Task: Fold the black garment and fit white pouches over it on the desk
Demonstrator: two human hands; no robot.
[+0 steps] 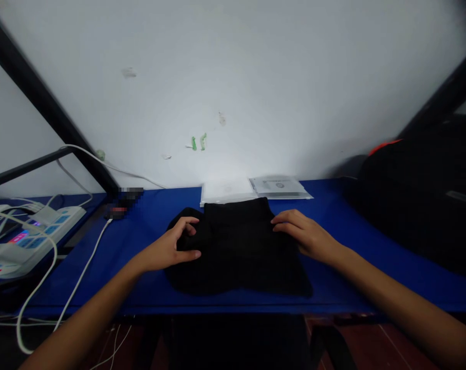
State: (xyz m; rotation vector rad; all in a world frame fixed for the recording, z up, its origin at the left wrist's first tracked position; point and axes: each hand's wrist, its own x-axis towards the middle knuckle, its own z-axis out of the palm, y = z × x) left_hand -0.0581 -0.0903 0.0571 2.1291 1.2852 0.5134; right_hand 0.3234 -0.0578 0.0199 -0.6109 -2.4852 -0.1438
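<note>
A black cloth garment, partly folded, lies on the blue tabletop in front of me. Over its left side is my left hand, its fingers curled a little and the thumb held well apart from them. The cloth beneath that hand looks bunched and rounded. At the garment's upper right edge rests my right hand, fingers stretched toward the left with their tips on the fabric; its thumb is hidden. Dark folds blend together, so the layers are hard to make out.
Two flat clear sleeves, a white one and one with a printed sheet, lie behind the garment by the wall. A power strip with white cables sits left. A large black bag-like thing occupies the right side.
</note>
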